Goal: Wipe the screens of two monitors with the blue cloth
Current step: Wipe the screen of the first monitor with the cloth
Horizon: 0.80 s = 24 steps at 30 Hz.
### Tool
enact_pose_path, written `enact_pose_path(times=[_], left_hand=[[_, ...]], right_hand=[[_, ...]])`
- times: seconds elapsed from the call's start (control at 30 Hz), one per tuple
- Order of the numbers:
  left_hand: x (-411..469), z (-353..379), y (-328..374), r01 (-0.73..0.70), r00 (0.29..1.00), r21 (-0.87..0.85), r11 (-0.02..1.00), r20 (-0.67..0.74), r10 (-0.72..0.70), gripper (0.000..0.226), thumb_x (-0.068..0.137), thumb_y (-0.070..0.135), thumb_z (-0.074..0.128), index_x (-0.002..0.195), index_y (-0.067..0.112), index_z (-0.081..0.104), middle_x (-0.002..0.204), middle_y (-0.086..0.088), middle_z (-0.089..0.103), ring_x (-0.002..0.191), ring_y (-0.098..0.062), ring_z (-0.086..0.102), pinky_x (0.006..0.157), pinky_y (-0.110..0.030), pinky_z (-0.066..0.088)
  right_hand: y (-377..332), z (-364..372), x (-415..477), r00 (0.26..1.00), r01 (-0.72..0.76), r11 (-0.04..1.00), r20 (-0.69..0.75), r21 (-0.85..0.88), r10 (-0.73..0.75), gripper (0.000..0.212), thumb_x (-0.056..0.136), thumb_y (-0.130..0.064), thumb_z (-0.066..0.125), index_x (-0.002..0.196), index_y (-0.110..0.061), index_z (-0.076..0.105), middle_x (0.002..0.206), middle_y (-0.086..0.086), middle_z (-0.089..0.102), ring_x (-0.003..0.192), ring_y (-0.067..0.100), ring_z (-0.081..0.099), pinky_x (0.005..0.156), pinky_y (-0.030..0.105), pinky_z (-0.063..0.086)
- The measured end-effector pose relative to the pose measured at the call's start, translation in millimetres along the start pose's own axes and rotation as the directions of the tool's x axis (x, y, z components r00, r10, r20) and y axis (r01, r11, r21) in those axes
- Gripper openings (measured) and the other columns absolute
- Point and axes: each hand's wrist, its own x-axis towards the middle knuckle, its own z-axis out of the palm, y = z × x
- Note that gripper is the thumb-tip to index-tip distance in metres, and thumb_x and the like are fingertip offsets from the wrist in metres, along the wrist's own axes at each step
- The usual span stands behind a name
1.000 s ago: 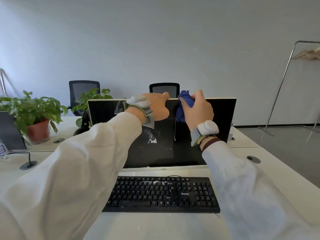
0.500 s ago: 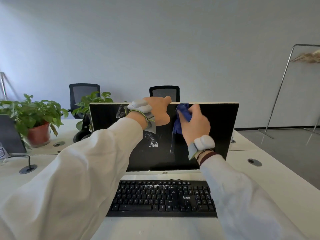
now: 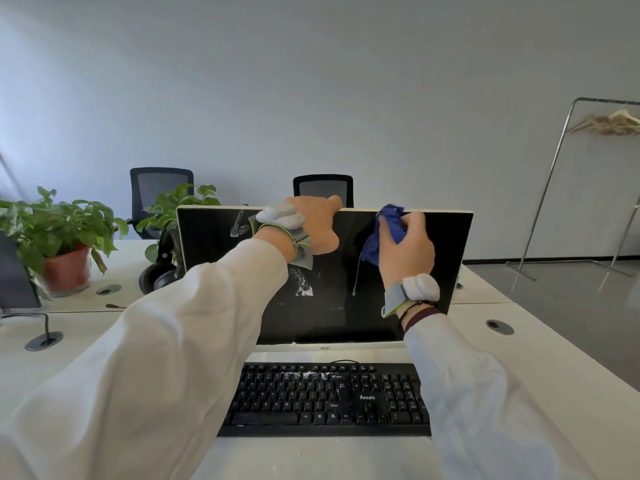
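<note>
A monitor [image 3: 214,251] with a black screen and white frame stands on the desk before me. White smears mark the screen at upper left and near its middle. My left hand [image 3: 317,223] grips the monitor's top edge, fingers curled over it. My right hand [image 3: 407,249] holds a bunched blue cloth [image 3: 388,226] against the upper right part of the screen. A thin wet streak runs down the glass below the cloth. Part of a dark second monitor [image 3: 14,275] shows at the far left edge.
A black keyboard [image 3: 329,398] dusted with white specks lies in front of the monitor. Two potted plants [image 3: 59,233] and black headphones [image 3: 159,275] sit to the left. Two office chairs [image 3: 323,188] stand behind the white desk [image 3: 519,358]; a metal clothes rack [image 3: 561,188] stands at right.
My right hand with the cloth dipped down the screen, then moved right and back up toward the top edge. My left hand stayed on the monitor's top edge.
</note>
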Motion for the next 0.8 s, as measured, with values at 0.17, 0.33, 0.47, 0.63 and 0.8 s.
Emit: enact_pose_path(times=[0.17,0.33,0.47,0.63,0.8], left_hand=[[-5,-4,-6,-0.006,1.0,-0.037,0.999,0.016,0.006,0.034,0.057,0.028,0.048,0.089,0.03,0.035,0.066,0.005,0.052,0.055,-0.021,0.051,0.063,-0.035,0.053],[-9,-13,-2,-0.083,0.996,-0.048,0.995,0.011,0.083,0.034,0.061,0.035,0.044,0.093,0.026,0.037,0.068,0.008,0.047,0.063,-0.026,0.052,0.062,-0.033,0.051],[-13,-20,-7,-0.071,0.997,-0.112,0.991,0.035,0.075,0.024,0.076,0.034,0.05,0.096,0.027,0.041,0.076,0.002,0.058,0.067,-0.027,0.056,0.066,-0.038,0.055],[-11,-21,-4,0.069,0.998,-0.138,0.988,0.023,-0.066,0.061,0.081,0.016,0.059,0.138,0.029,0.046,0.114,0.003,0.064,0.101,-0.027,0.062,0.081,-0.032,0.045],[-16,-19,-6,0.293,0.95,0.14,0.946,0.068,-0.304,0.035,0.08,0.008,0.05,0.112,0.018,0.061,0.101,-0.003,0.062,0.1,-0.032,0.061,0.099,-0.044,0.043]], right_hand=[[-25,5,12,0.999,-0.017,0.999,-0.028,0.044,0.019,0.031,0.095,-0.045,0.06,0.107,-0.018,0.051,0.089,-0.005,0.062,0.077,0.017,0.064,0.064,0.027,0.052],[-37,34,-10,0.958,0.216,0.954,0.234,-0.207,-0.166,0.034,0.096,-0.046,0.056,0.112,-0.019,0.046,0.089,0.003,0.065,0.073,0.024,0.065,0.067,0.035,0.056],[-36,26,-4,0.948,0.21,0.945,0.29,-0.251,-0.133,0.034,0.098,-0.048,0.052,0.114,-0.019,0.043,0.087,-0.002,0.053,0.07,0.019,0.057,0.065,0.029,0.048],[-18,1,5,0.981,0.129,0.983,0.164,-0.13,-0.107,0.03,0.097,-0.049,0.052,0.108,-0.022,0.045,0.084,-0.002,0.062,0.067,0.019,0.061,0.057,0.027,0.049],[-26,-9,18,0.97,0.207,0.973,0.149,-0.106,-0.19,0.027,0.097,-0.04,0.057,0.112,-0.019,0.049,0.084,-0.003,0.062,0.063,0.015,0.056,0.048,0.017,0.032]])
